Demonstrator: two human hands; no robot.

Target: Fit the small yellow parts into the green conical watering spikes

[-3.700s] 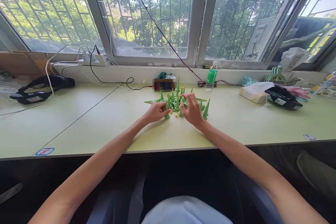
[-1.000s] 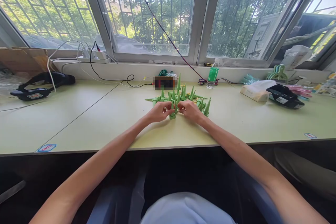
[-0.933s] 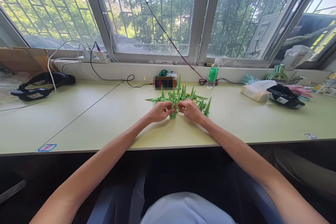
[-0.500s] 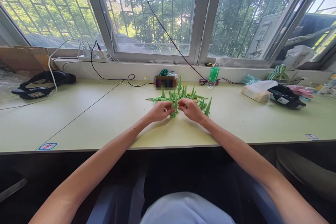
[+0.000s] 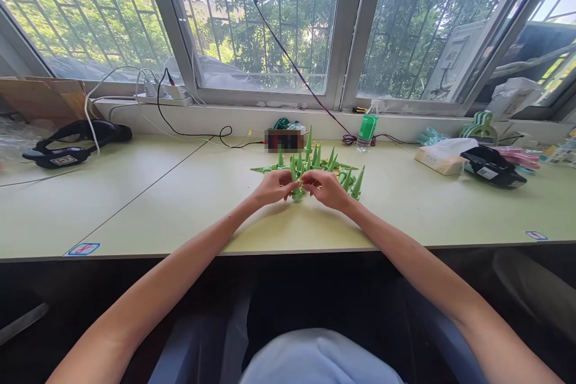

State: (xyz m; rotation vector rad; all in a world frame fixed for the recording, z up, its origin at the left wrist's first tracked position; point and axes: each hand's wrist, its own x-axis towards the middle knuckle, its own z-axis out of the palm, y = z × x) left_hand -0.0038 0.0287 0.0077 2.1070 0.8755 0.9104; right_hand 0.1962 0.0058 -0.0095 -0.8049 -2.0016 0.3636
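Note:
A pale green plastic plant watering spike (image 5: 297,195) stands point-up on the table near its front middle, with a round collar at its base. My left hand (image 5: 273,186) is closed on this spike from the left, thumb and fingers pinching it. From the right, my right hand (image 5: 327,188) brings its pinched fingertips against the same spike; whatever lies between them is too small or hidden to tell. Just behind and right of my hands is a cluster of similar green spikes (image 5: 357,185), some upright and some lying down, with small yellow bits among them.
Behind the cluster are a blurred dark device (image 5: 283,141) and a green-labelled bottle (image 5: 368,127). A tissue box (image 5: 438,159) and a black headset (image 5: 492,166) sit at the right. Another black headset (image 5: 63,153) lies left. Cables (image 5: 189,135) run along the windowsill.
My right hand's fingertips have moved slightly left and in against the spike in my left hand. The left hand keeps its hold, and the cluster stays in place.

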